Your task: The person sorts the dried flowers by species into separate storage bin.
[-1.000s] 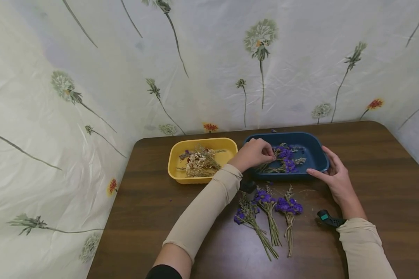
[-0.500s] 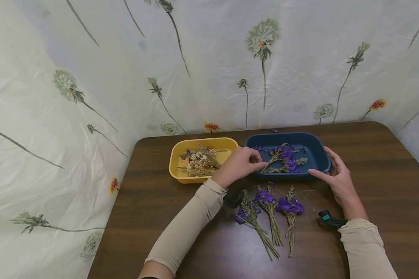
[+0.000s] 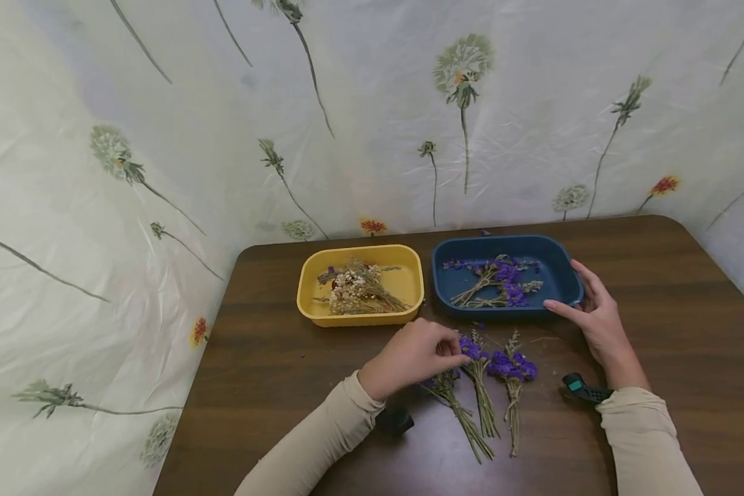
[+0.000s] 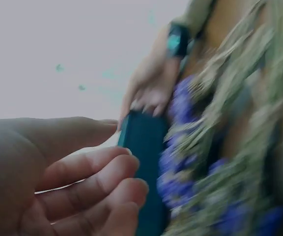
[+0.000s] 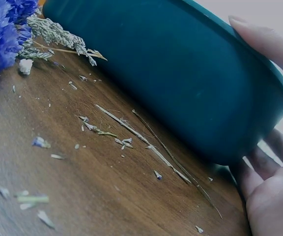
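My left hand (image 3: 412, 358) hovers over the dried flower bunches, thumb and fingers loosely bent, nothing between them. Three tied purple bunches lie on the table: the left bunch (image 3: 461, 417), partly hidden by that hand, the middle bunch (image 3: 483, 393) right by its fingertips, and the right bunch (image 3: 513, 372). Behind them stands a blue tray (image 3: 556, 275) with purple bunches (image 3: 508, 272) inside. My right hand (image 3: 604, 334) grips its right end, thumb (image 5: 259, 37) at the rim and fingers round the side. The left wrist view is blurred, with purple flowers (image 4: 181, 167) close at right.
A yellow tray (image 3: 406, 265) holding cream dried flowers (image 3: 353, 282) stands left of the blue one. Loose stems (image 5: 146, 140) and flower crumbs lie on the wooden table (image 3: 254, 386). A flower-printed sheet (image 3: 359, 124) hangs behind the table.
My left hand has left the blue tray, where it was at a purple bunch's stems, and come down over the bunches on the table. The right hand has stayed at the tray's end.
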The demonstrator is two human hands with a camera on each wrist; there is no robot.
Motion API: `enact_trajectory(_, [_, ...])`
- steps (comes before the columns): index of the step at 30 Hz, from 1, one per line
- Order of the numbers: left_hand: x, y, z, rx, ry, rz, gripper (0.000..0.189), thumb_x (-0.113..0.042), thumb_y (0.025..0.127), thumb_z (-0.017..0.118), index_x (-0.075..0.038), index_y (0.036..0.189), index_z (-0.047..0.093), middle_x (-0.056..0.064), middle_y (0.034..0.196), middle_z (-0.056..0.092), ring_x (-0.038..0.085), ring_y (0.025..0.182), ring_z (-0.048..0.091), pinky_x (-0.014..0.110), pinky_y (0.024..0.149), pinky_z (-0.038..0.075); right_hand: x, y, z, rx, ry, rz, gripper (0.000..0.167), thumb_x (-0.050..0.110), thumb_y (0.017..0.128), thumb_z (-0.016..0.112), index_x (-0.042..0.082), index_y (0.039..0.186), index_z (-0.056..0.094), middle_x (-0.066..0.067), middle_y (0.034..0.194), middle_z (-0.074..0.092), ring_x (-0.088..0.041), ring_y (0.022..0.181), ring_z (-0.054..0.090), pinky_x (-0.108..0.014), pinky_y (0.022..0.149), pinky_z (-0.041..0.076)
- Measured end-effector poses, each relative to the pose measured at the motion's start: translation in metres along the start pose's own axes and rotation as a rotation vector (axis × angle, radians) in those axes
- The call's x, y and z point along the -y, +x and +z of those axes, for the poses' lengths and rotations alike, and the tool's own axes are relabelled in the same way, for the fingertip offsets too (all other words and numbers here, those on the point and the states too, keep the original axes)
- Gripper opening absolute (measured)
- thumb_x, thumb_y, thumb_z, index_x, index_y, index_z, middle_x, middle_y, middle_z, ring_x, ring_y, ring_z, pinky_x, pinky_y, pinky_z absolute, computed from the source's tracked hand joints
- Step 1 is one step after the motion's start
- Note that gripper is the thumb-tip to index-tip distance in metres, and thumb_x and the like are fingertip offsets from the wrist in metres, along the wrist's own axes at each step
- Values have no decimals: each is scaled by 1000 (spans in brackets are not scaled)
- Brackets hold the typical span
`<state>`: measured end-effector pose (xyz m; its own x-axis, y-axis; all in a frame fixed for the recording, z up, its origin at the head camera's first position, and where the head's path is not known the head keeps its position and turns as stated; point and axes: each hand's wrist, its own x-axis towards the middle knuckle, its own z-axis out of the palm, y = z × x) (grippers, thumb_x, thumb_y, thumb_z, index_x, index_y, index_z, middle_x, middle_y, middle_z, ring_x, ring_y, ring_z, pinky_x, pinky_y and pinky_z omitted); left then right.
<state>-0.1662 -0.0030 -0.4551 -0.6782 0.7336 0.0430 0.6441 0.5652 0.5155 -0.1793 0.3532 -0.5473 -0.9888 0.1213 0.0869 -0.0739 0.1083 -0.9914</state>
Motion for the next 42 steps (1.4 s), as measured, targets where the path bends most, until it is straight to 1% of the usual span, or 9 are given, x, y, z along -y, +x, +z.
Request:
enact_trajectory(6, [-7, -27, 29, 124, 5, -2, 13, -33, 98, 72, -22, 101, 80, -19, 66, 62, -10, 52, 50, 9, 55, 41, 1, 1, 1, -5, 0, -1, 89, 3, 96, 72, 31, 165, 24, 9, 174, 14, -12, 161, 16, -3, 102, 37])
enact_trajectory(10, [-8, -37, 43, 145, 35, 6, 18, -38, 99, 71, -24, 108, 78, -22, 64, 57, -11, 53, 48, 9, 54, 39, 0, -1, 1, -5, -8, 3, 89, 4, 96, 72, 31, 165, 24, 9, 174, 15, -11, 160, 17, -3, 103, 36])
enact_trajectory(14, [-9, -43, 50, 147, 49, 12, 19, -40, 98, 70, -26, 108, 78, -23, 65, 56, -12, 54, 47, 9, 52, 38, -1, -2, 1, -5, -11, 8, 88, 4, 96, 71, 31, 165, 23, 9, 174, 15, -10, 160, 16, -2, 107, 34])
enact_trajectory(21, [-4, -45, 50, 145, 60, -42, 20, -41, 97, 72, -24, 104, 80, -20, 65, 57, -10, 55, 48, 11, 51, 38, -1, -1, 1, -15, -1, 9, 89, 4, 96, 72, 31, 165, 24, 10, 174, 15, -11, 160, 18, -2, 104, 36])
enact_trajectory(28, [1, -50, 38, 138, 133, -143, 21, -47, 94, 74, -26, 92, 80, -18, 61, 54, -2, 54, 48, 18, 48, 37, 1, -1, 2, -10, 4, 7, 89, 4, 96, 72, 31, 165, 24, 10, 174, 14, -11, 161, 14, -2, 105, 35])
enact_trajectory(32, [8, -51, 33, 88, 143, -200, 22, -46, 90, 79, -26, 81, 78, -17, 60, 55, -1, 54, 48, 20, 47, 37, 1, -1, 2, -7, -7, 2, 88, 4, 96, 71, 32, 165, 23, 11, 174, 13, -11, 161, 13, -2, 105, 35])
enact_trajectory(36, [15, -52, 32, 23, 141, -223, 24, -38, 84, 86, -23, 73, 71, -16, 64, 57, -1, 56, 48, 20, 48, 37, 1, -1, 1, -7, -15, 5, 88, 4, 96, 71, 32, 165, 23, 11, 174, 12, -11, 162, 11, -3, 108, 33])
enact_trajectory(39, [19, -53, 32, -6, 121, -235, 28, -32, 81, 90, -20, 74, 65, -13, 68, 55, 1, 59, 47, 19, 51, 38, 1, -1, 1, -4, -20, 10, 88, 5, 97, 71, 33, 165, 22, 11, 174, 11, -11, 162, 10, -3, 111, 31])
enact_trajectory(42, [22, -53, 32, -9, 68, -272, 36, -33, 78, 92, -15, 78, 61, -10, 68, 48, 4, 57, 42, 19, 52, 36, 2, 0, 0, 0, -11, 13, 88, 5, 97, 71, 32, 165, 22, 11, 174, 12, -11, 162, 9, -5, 114, 29])
